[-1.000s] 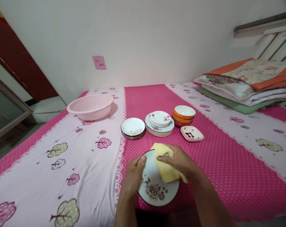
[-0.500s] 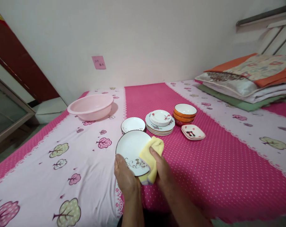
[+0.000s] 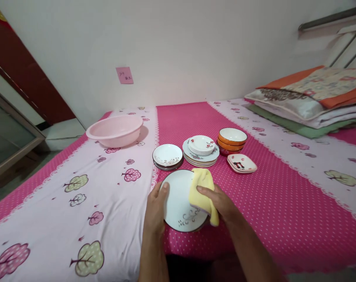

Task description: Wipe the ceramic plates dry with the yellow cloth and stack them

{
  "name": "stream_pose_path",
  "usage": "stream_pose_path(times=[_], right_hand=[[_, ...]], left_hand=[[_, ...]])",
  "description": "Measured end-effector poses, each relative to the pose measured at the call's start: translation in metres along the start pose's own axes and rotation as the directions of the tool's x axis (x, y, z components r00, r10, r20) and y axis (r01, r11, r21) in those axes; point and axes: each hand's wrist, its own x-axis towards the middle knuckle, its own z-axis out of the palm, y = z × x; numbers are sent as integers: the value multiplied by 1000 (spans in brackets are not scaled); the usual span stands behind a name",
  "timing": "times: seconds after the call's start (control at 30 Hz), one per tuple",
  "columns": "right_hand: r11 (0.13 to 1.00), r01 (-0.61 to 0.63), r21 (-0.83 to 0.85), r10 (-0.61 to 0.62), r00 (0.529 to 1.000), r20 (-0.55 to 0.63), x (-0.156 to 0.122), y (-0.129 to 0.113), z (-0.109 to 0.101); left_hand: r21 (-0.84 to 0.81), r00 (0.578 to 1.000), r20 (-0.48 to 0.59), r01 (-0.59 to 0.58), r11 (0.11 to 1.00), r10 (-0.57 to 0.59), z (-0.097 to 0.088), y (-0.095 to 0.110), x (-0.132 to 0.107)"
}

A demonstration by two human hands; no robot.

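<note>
**Hand-Held Plate: Slip and Contact Hazards**

The white plate [image 3: 179, 196] is occupying the lower centre of the frame, its face turned towards the camera. The left hand [image 3: 156, 205] is gripping the left rim, partly curled, thumb on the face; its fingers are mostly hiding behind. The right hand [image 3: 223, 203] is pinching a yellow cloth [image 3: 202, 190] over the plate's right side, thumb on top; its remaining fingers are not showing clearly.

Caution: the plate could slip if the left thumb is losing purchase on smooth glaze while the cloth is dragging sideways. The rim could chip if it is swinging into the brown-rimmed stack [image 3: 168, 154], just above it in the frame.

Markings: 1 pink note [image 3: 124, 75], upper left, is bearing handwriting too small for reading. The square dishes [image 3: 245, 163], right of centre, are displaying a dark print; any lettering is staying illegible. No brand is showing.
</note>
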Motion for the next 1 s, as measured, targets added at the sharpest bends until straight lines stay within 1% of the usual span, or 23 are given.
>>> stream_pose_path(times=[0.07, 0.1, 0.13, 0.2, 0.3, 0.37, 0.4, 0.47, 0.5, 0.53, 0.57, 0.6, 0.67, 0.73, 0.8, 0.9, 0.93, 1.0], right_hand=[[998, -65, 15, 65, 997, 33, -4, -1, -3], [995, -94, 34, 92, 995, 47, -5, -1, -2], [994, -98, 46, 96, 994, 55, -6, -1, 0], [991, -84, 109, 78, 996, 54, -4, 2, 6], [958, -71, 277, 78, 997, -14, 0, 7, 25], [925, -89, 370, 123, 990, -68, -1, 12, 42], [908, -103, 407, 148, 986, -81, -2, 15, 52], [878, -124, 463, 180, 980, -79, -7, 19, 71], [866, -128, 484, 184, 981, -70, -9, 21, 80], [857, -131, 498, 183, 981, -58, -11, 23, 86], [852, -135, 506, 184, 982, -47, -12, 24, 90], [852, -134, 506, 182, 982, -46, -12, 25, 91], [871, -126, 475, 177, 982, -63, -9, 25, 84], [905, -137, 402, 181, 981, -75, -5, 21, 67], [940, -166, 299, 195, 978, -72, -2, 15, 44], [973, -181, 144, 189, 981, -45, -4, 7, 14], [981, -165, 99, 168, 986, -25, -5, 6, 6], [997, -80, 10, 80, 997, -3, -8, 5, -3]], left_hand=[[115, 997, 74, 28, 993, -36, -4, 4, -3], [144, 996, 85, 20, 989, -32, -5, 5, -3], [150, 997, 81, 5, 989, -17, -6, 5, -3], [106, 999, 37, -34, 994, 30, -5, 2, -2], [-26, 991, -94, -99, 995, 97, 0, -4, 1], [-105, 969, -215, -145, 984, 119, 7, -8, 2], [-133, 949, -288, -171, 976, 127, 11, -10, 1], [-151, 894, -422, -232, 961, 149, 18, -13, -1], [-141, 869, -467, -256, 956, 163, 22, -15, -3], [-126, 852, -491, -273, 954, 179, 24, -17, -4], [-109, 845, -500, -276, 955, 187, 26, -18, -5], [-97, 850, -493, -267, 959, 186, 27, -19, -5], [-122, 877, -451, -242, 963, 163, 25, -19, -3], [-183, 917, -375, -217, 959, 136, 19, -16, 0], [-200, 953, -266, -202, 959, 145, 11, -11, 4], [-82, 982, -106, -163, 983, 154, -3, -2, 6], [-28, 989, -52, -142, 989, 140, -7, 0, 6], [100, 994, 45, -101, 990, 97, -13, 1, 5]])
